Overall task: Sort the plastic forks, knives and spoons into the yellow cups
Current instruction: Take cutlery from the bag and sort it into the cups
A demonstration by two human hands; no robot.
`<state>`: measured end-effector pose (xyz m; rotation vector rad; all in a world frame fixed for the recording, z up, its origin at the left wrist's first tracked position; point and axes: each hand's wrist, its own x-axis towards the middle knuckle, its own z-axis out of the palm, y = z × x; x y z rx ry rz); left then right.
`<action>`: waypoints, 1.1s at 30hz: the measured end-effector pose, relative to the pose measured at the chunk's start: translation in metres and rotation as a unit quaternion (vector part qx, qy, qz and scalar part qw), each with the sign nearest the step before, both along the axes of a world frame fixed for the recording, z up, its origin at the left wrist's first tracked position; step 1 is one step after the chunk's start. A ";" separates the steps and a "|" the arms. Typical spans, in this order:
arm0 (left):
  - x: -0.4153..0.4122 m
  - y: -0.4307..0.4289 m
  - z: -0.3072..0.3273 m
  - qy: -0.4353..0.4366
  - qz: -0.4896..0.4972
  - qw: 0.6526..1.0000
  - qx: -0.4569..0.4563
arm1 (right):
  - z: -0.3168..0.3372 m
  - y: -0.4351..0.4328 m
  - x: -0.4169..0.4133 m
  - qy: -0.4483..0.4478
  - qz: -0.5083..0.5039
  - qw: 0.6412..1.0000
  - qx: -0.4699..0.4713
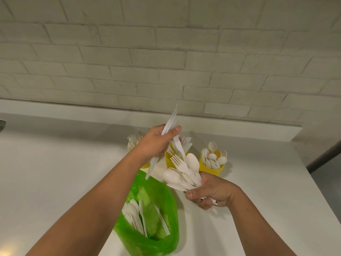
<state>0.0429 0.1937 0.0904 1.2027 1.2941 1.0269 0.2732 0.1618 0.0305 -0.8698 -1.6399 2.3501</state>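
My left hand (156,141) grips a few white plastic knives (170,121), blurred, raised above the yellow cups. My right hand (210,193) holds a mixed bunch of white spoons and forks (184,174) by the handles. Three yellow cups stand behind: the left cup (145,165) with forks (134,138) is mostly hidden by my left hand, the middle cup (168,159) holds knives (187,143), the right cup (211,167) holds spoons (214,157). A green plastic bag (156,209) lies open in front with more white cutlery (136,217) inside.
Everything sits on a white counter (64,172) against a white brick wall (166,52). The counter's right edge (313,183) drops off to a dark floor. A grey object (2,124) shows at the far left edge.
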 end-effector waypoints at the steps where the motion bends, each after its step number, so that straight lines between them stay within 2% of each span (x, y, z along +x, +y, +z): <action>1: 0.004 -0.002 -0.003 -0.001 -0.007 1.000 -0.005 | 0.001 0.000 -0.002 0.006 -0.003 1.000 0.000; 5: 0.009 -0.007 -0.008 0.019 -0.039 0.999 -0.011 | 0.004 0.001 -0.009 0.013 -0.003 1.000 -0.005; 8: 0.007 -0.005 0.000 -0.054 0.002 0.999 -0.004 | 0.000 -0.001 -0.007 -0.003 0.011 1.000 -0.001; 12: 0.002 0.007 0.005 -0.139 0.119 0.983 0.024 | -0.009 -0.006 -0.004 -0.025 0.010 1.000 -0.007; 16: 0.003 0.011 0.003 -0.269 0.194 0.943 0.014 | -0.016 -0.015 -0.006 0.013 -0.082 0.996 -0.010; 18: 0.007 0.011 0.002 -0.341 0.192 0.920 -0.003 | -0.018 -0.020 -0.017 0.077 -0.187 0.979 -0.013; 21: 0.016 0.009 -0.001 -0.408 0.188 0.893 -0.016 | -0.016 -0.022 -0.043 0.164 -0.343 0.924 -0.038; 23: 0.022 0.009 -0.005 -0.439 0.191 0.878 -0.016 | -0.011 -0.020 -0.056 0.207 -0.401 0.890 -0.060; 29: 0.025 0.007 -0.005 -0.528 0.180 0.829 -0.040 | 0.006 -0.012 -0.066 0.312 -0.419 0.836 -0.169; 33: 0.040 0.001 -0.010 -0.506 0.176 0.843 -0.047 | 0.014 -0.010 -0.072 0.351 -0.398 0.823 -0.200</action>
